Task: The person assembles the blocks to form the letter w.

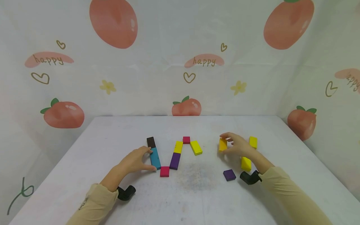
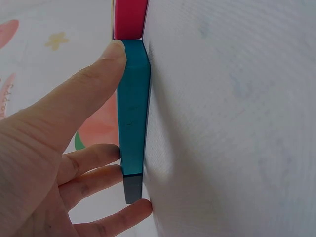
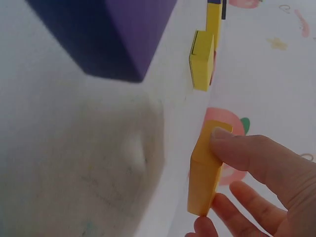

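My left hand (image 1: 136, 161) rests against the left side of a blue block (image 1: 156, 158), thumb near its close end and fingers toward its far end. A black block (image 1: 151, 142) adjoins that far end; in the left wrist view one fingertip lies by it. A red block (image 1: 164, 171) meets the close end. My right hand (image 1: 239, 147) pinches an orange-yellow block (image 3: 205, 173) between thumb and fingers, right of the zigzag row. That row continues with a purple block (image 1: 175, 161), a yellow block (image 1: 178, 147), a red block (image 1: 186, 140) and a slanted yellow block (image 1: 196, 147).
Under and beside the right forearm lie two loose yellow blocks, a far one (image 1: 253, 142) and a near one (image 1: 246, 164). A purple block (image 1: 229, 175) lies closer to me. The white table (image 1: 185, 200) ends at a fruit-printed cloth backdrop (image 1: 157, 78).
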### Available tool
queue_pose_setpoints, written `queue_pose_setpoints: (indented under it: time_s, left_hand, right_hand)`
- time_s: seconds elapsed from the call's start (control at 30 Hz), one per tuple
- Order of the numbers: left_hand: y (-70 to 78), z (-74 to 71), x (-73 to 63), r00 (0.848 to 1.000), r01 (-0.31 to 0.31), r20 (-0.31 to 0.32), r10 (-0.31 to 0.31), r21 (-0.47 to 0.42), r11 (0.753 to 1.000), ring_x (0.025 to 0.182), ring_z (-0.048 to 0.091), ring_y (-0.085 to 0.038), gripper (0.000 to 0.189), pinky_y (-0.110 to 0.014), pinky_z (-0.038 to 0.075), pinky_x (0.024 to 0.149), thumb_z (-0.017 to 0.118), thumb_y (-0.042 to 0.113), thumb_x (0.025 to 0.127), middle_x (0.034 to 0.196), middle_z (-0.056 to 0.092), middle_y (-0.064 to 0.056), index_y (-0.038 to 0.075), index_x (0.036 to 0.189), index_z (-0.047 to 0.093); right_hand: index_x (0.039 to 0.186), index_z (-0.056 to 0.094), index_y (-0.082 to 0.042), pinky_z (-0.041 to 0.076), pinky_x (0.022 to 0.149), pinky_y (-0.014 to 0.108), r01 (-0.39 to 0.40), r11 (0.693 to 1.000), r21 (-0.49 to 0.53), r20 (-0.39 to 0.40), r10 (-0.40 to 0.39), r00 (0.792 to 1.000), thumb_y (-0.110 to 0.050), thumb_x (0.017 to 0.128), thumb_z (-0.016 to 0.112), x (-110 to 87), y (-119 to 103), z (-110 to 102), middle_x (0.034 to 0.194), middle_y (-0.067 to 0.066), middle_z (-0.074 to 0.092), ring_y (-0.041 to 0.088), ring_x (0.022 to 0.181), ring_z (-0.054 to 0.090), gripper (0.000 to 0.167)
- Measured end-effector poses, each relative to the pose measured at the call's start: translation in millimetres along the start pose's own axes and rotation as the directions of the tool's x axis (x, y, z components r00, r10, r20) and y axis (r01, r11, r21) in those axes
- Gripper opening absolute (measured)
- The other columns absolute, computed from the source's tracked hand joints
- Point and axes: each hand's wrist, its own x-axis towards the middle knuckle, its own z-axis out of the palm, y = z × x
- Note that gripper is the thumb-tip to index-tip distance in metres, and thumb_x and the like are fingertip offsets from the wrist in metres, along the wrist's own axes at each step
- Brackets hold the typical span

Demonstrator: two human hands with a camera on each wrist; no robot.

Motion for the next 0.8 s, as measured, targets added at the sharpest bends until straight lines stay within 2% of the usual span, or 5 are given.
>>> queue_pose_setpoints:
  time_s: [0.47, 0.8]
  left_hand:
    - [-0.1, 0.4, 0.0, 1.0, 0.012, 0.008, -0.012, 0.001, 1.0, 0.127, 0.045, -0.04, 0.073, -0.054, 0.039, 0.104, 0.079, 0.041, 0.07, 0.135, 0.05, -0.02, 0.0, 0.125, 0.053]
    - [1.2, -0.2, 0.1, 1.0, 0.01, 0.005, -0.01, 0.01, 1.0, 0.126, 0.045, -0.04, 0.073, -0.054, 0.039, 0.104, 0.079, 0.041, 0.07, 0.134, 0.05, -0.021, -0.001, 0.125, 0.054]
  right_hand:
    - [0.128, 0.049, 0.0, 0.045, 0.097, 0.053, 0.082, 0.997, -0.001, 0.057, -0.082, 0.995, -0.014, 0.075, 0.076, -2.5, -10.7, 11.1, 0.129, 0.019, 0.054, 0.037, 0.114, 0.051, 0.061]
    - [0.125, 0.05, 0.003, 0.046, 0.096, 0.052, 0.211, 0.977, -0.013, 0.082, -0.21, 0.974, -0.012, 0.074, 0.076, -3.3, -14.5, 19.7, 0.125, 0.02, 0.056, 0.038, 0.112, 0.053, 0.06]
